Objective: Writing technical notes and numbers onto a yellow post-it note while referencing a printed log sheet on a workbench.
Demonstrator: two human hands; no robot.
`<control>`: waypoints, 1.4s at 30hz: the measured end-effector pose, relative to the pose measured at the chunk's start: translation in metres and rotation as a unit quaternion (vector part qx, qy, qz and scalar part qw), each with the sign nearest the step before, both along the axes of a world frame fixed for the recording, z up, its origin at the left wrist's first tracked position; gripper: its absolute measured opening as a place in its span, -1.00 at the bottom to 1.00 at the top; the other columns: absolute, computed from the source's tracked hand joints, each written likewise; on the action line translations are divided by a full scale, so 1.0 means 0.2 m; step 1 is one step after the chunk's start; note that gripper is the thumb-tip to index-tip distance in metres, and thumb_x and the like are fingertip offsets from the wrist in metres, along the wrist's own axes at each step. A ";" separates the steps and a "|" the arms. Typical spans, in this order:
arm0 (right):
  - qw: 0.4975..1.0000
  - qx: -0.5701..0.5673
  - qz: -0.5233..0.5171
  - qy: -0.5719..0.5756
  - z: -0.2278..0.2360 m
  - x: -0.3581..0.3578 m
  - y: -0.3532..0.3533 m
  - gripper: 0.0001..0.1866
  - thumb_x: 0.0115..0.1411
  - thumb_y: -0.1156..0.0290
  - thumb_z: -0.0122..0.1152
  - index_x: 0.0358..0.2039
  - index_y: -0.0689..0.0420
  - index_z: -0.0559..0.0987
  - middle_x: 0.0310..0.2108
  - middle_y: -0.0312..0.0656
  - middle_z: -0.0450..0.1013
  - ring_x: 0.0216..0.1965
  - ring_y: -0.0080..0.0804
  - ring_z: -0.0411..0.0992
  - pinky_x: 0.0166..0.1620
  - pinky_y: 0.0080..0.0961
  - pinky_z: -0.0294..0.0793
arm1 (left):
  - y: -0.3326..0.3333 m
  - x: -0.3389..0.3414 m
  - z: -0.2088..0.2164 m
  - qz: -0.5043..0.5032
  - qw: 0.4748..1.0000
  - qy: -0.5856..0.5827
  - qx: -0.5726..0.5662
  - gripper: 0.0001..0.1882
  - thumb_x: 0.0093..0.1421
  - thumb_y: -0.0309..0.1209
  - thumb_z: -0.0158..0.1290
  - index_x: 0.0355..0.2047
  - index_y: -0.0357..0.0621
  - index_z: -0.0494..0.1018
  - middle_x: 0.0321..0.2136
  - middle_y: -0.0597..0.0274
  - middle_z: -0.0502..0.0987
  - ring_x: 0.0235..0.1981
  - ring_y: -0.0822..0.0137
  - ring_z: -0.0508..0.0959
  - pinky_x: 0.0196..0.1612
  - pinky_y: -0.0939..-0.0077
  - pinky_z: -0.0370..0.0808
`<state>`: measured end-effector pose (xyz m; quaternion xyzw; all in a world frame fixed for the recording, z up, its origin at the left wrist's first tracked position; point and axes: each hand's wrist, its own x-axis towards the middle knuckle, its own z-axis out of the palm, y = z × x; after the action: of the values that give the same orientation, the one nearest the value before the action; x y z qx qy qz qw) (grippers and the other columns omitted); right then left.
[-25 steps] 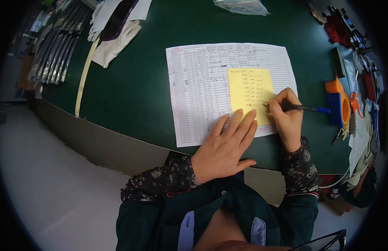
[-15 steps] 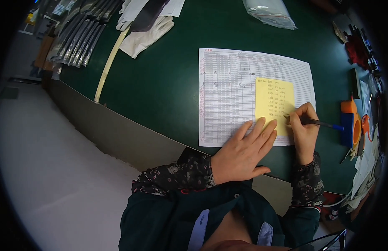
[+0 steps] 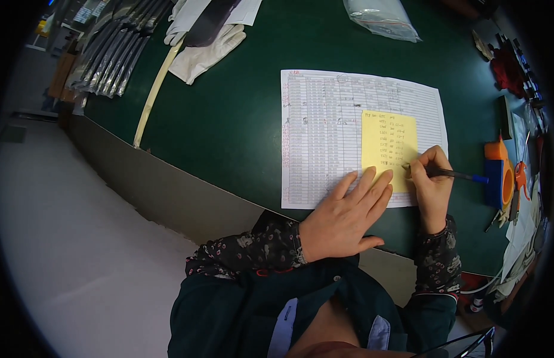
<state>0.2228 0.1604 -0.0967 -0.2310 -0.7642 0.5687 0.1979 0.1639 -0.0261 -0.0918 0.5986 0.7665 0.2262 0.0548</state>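
Underneath, pale floor (image 3: 80, 256); above, green tabletop (image 3: 229, 119); right fingers (image 3: 420, 179) clamp pen (image 3: 462, 175), left fingers (image 3: 361, 186) spread.

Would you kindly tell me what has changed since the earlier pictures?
The camera's view shifted, so things on the green table appear farther right than at first. Nothing was taken up or let go. The right hand still holds the pen at the yellow note; the left hand still rests on the note and printed sheet.

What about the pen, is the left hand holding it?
No, the right hand grips the pen, while the left hand rests partly on the yellow note.
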 end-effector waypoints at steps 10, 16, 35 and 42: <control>1.000 0.015 -0.015 0.009 -0.01 0.00 0.01 -0.84 0.00 0.63 0.04 -0.60 0.16 0.27 -0.62 -0.44 0.16 -0.57 -0.78 0.09 -0.52 -0.77 0.08 | 0.01 0.00 0.00 0.001 1.000 0.001 -0.002 -0.18 -0.01 0.13 -0.02 0.09 -0.28 0.20 0.18 0.07 0.13 0.18 0.10 0.12 0.17 0.23 0.01; 1.000 0.016 -0.021 0.000 0.00 0.01 0.00 -0.83 0.01 0.62 0.05 -0.60 0.16 0.27 -0.63 -0.45 0.17 -0.58 -0.78 0.10 -0.52 -0.77 0.09 | 0.00 0.00 -0.01 0.002 1.000 -0.003 0.004 -0.17 -0.03 0.12 0.00 0.08 -0.28 0.20 0.17 0.06 0.13 0.17 0.10 0.12 0.16 0.23 0.03; 0.998 -0.033 -0.028 0.037 0.02 0.02 0.00 -0.83 0.07 0.53 0.09 -0.57 0.16 0.30 -0.61 -0.43 0.24 -0.55 -0.77 0.13 -0.48 -0.77 0.12 | 0.00 0.01 0.00 -0.003 1.000 -0.013 0.006 -0.18 -0.03 0.11 0.02 0.08 -0.28 0.20 0.18 0.03 0.12 0.16 0.09 0.13 0.16 0.22 0.04; 0.998 -0.039 -0.028 0.033 0.01 0.00 0.00 -0.84 0.08 0.52 0.09 -0.56 0.16 0.31 -0.61 -0.43 0.24 -0.56 -0.77 0.15 -0.48 -0.78 0.12 | 0.00 -0.01 -0.01 -0.003 1.000 -0.023 0.002 -0.18 -0.04 0.09 0.04 0.09 -0.28 0.20 0.18 0.03 0.11 0.17 0.09 0.13 0.16 0.22 0.04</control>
<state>0.2220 0.1613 -0.0955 -0.2410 -0.7280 0.5993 0.2299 0.1622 -0.0262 -0.0933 0.5954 0.7628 0.2416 0.0719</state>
